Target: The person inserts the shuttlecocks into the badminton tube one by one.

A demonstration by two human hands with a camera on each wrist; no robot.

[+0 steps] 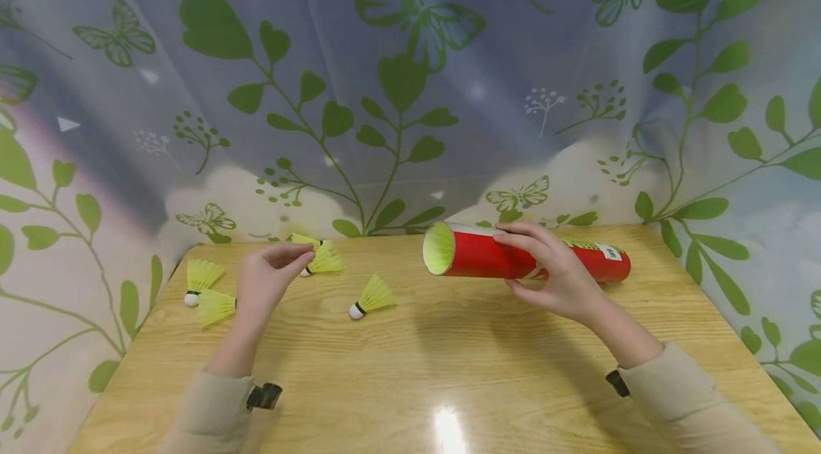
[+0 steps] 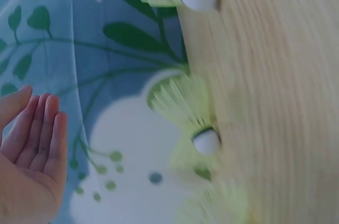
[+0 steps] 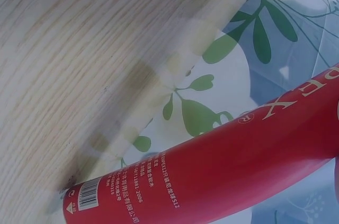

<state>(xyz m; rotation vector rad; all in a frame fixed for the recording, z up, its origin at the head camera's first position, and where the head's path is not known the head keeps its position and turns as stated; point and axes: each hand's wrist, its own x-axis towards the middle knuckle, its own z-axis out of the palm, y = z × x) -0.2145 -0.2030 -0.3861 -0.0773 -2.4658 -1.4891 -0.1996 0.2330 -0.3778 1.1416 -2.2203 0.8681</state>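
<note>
My right hand (image 1: 556, 274) grips a red shuttlecock tube (image 1: 477, 254) around its middle, thumb below and fingers over the top. The tube lies nearly level, its uncapped mouth facing left, and ribbed yellow (image 1: 439, 249) shows inside. In the right wrist view, printing and a barcode mark the red tube (image 3: 228, 166). My left hand (image 1: 269, 274) hovers over the table's left part with nothing in it. Its fingers are fairly straight in the left wrist view, thumb close to them. Yellow shuttlecocks (image 1: 328, 258) lie just behind that hand in the head view.
One yellow shuttlecock (image 1: 375, 297) lies on the wooden table (image 1: 385, 383) between the hands. Two others, a farther shuttlecock (image 1: 204, 276) and a nearer shuttlecock (image 1: 217, 307), rest at the left edge. A leaf-patterned curtain (image 1: 398, 119) hangs along the table's back edge.
</note>
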